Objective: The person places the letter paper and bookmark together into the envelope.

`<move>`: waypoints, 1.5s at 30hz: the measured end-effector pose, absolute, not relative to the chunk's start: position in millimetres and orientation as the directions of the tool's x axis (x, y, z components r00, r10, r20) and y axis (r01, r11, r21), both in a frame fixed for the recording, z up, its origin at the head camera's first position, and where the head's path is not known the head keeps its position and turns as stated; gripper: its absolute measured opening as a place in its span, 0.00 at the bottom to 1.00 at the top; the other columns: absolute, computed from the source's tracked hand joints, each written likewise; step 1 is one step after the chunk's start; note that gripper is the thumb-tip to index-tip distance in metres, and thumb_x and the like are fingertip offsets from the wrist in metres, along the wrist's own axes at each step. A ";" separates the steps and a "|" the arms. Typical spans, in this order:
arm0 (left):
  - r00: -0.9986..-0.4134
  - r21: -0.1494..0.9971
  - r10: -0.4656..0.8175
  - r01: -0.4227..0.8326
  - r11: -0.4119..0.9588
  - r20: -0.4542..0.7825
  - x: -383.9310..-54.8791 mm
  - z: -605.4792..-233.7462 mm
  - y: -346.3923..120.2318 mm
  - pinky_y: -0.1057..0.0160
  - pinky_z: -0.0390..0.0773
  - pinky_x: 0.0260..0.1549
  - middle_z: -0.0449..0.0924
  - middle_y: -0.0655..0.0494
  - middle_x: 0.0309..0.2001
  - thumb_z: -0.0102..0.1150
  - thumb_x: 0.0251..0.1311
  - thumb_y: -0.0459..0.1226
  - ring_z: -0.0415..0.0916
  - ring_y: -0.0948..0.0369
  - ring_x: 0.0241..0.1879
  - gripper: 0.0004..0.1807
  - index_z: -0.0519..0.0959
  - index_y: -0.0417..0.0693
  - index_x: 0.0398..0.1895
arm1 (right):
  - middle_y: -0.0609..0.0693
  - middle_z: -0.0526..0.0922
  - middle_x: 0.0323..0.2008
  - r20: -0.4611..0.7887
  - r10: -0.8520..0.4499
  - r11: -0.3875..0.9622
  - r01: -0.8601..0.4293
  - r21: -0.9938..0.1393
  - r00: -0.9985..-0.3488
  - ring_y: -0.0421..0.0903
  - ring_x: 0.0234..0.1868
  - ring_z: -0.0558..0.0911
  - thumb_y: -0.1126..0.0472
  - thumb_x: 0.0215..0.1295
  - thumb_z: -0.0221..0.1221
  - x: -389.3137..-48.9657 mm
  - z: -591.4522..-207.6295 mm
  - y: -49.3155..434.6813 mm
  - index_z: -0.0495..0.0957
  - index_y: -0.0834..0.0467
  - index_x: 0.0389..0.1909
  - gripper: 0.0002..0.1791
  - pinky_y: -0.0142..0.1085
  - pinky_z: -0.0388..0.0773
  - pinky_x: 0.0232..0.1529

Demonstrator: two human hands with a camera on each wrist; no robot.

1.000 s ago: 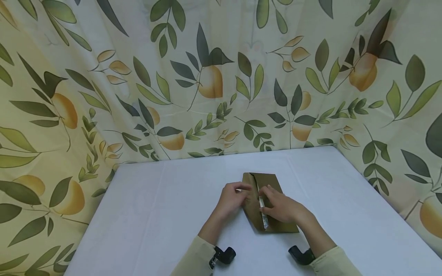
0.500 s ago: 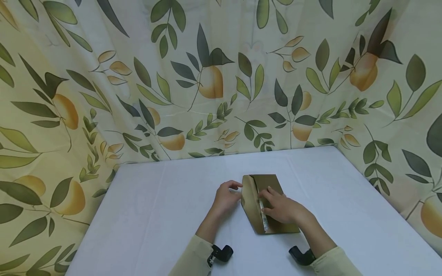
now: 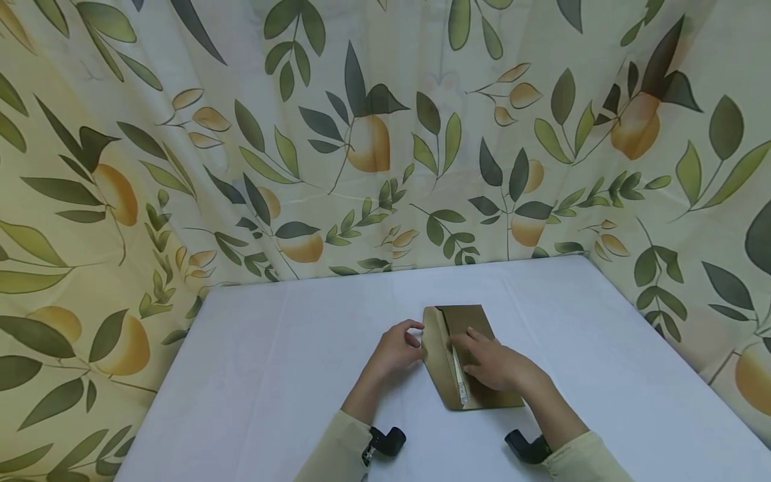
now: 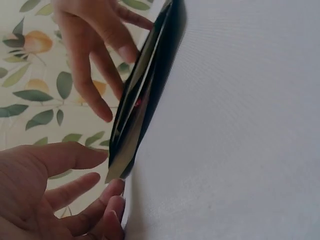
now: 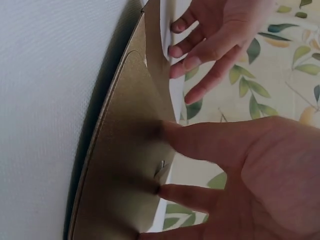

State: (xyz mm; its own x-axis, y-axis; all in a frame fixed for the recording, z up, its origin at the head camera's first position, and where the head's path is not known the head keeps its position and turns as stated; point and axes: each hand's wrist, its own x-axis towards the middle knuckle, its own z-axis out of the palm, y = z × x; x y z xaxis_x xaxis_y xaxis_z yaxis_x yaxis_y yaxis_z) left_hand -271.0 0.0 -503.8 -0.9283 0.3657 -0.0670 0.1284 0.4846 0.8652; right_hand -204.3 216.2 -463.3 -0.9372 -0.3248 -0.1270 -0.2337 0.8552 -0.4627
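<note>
A brown paper envelope [image 3: 438, 358] lies on the white table in the head view, its flap folded out to the left. Something thin and whitish [image 3: 460, 381] shows along its mouth. My left hand [image 3: 395, 347] is at the flap's outer edge, fingers loosely bent; in the left wrist view its thumb and fingertips are right at that edge, spread apart. My right hand [image 3: 496, 363] rests spread fingertips on the envelope's body, right of the mouth. From the left wrist, the envelope [image 4: 142, 95] gapes a little, showing layers and a small red spot inside.
A white cloth covers the table [image 3: 313, 361], whose far edge meets a curtain [image 3: 385, 134] printed with leaves and fruit. Black wrist cameras [image 3: 388, 443] sit at both sleeve cuffs.
My left hand has drawn back leftward from over the flap to its outer edge, and the flap lies more exposed. My right hand stays on the envelope, its thumb shifted slightly right from the mouth.
</note>
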 end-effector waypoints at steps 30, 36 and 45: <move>-0.857 0.972 0.515 0.104 0.210 -0.020 -264.4 -495.9 7.6 0.58 0.82 0.32 0.84 0.52 0.37 0.65 0.63 0.27 0.86 0.57 0.33 0.22 0.79 0.37 0.60 | 0.56 0.85 0.51 -0.053 -0.263 0.870 -0.214 -0.445 -0.963 0.61 0.52 0.82 0.67 0.46 0.80 -207.3 -463.1 219.6 0.82 0.59 0.56 0.32 0.59 0.78 0.52; -0.856 0.969 0.517 0.128 0.212 0.000 -259.7 -494.6 10.5 0.57 0.83 0.34 0.85 0.54 0.37 0.62 0.64 0.26 0.85 0.58 0.33 0.17 0.81 0.36 0.56 | 0.53 0.85 0.44 -0.057 -0.256 0.874 -0.206 -0.440 -0.965 0.56 0.45 0.83 0.66 0.46 0.81 -207.0 -460.4 221.0 0.82 0.59 0.51 0.29 0.57 0.79 0.48; -0.832 0.930 0.555 0.187 0.316 -0.021 -257.3 -496.2 17.9 0.65 0.78 0.27 0.84 0.58 0.44 0.60 0.70 0.32 0.83 0.58 0.36 0.20 0.82 0.47 0.64 | 0.51 0.83 0.39 -0.097 -0.223 0.870 -0.153 -0.470 -0.970 0.51 0.40 0.79 0.67 0.47 0.81 -208.9 -463.8 223.1 0.78 0.60 0.52 0.31 0.53 0.79 0.43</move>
